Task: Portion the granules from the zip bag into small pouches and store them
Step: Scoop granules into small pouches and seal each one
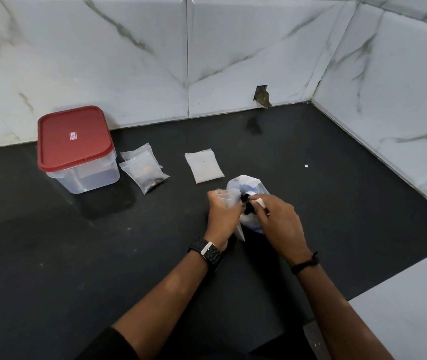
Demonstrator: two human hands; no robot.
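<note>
Portioning in progress on a black desk [311, 203], seen from the head camera. Both hands work close together just past the centre of the view. The left hand [221, 214] pinches a small clear pouch [226, 197] by its mouth, with the pouch body trailing down toward the wrist. The right hand [276, 224] is curled around something small and white [259, 202] at its fingertips; whether this is a scoop or a clip cannot be told. Between the two hands sits a clump of dark granules [247, 203] at the mouth of the zip bag [248, 184], a crumpled white-and-blue bag lying on the desk directly under and beyond the hands.

At 12 o'clock from the hands, near them, lies one flat empty pouch [203, 167]. At 10 o'clock, farther off, two pouches [143, 170] lie overlapped, the front one holding a little dark material. Just beside them, at their 9 o'clock, stands a clear storage box with a red lid [74, 137], lid on.

Judged step: transferring granules from the zip bag into the held pouch. To do it well, the pouch mouth should be kept wide and directly below the granules, the pouch body supported so it does not fold, and the amount kept small enough to leave the seal strip clean for closing. Spillage would be hard to spot on the dark desk.
</note>
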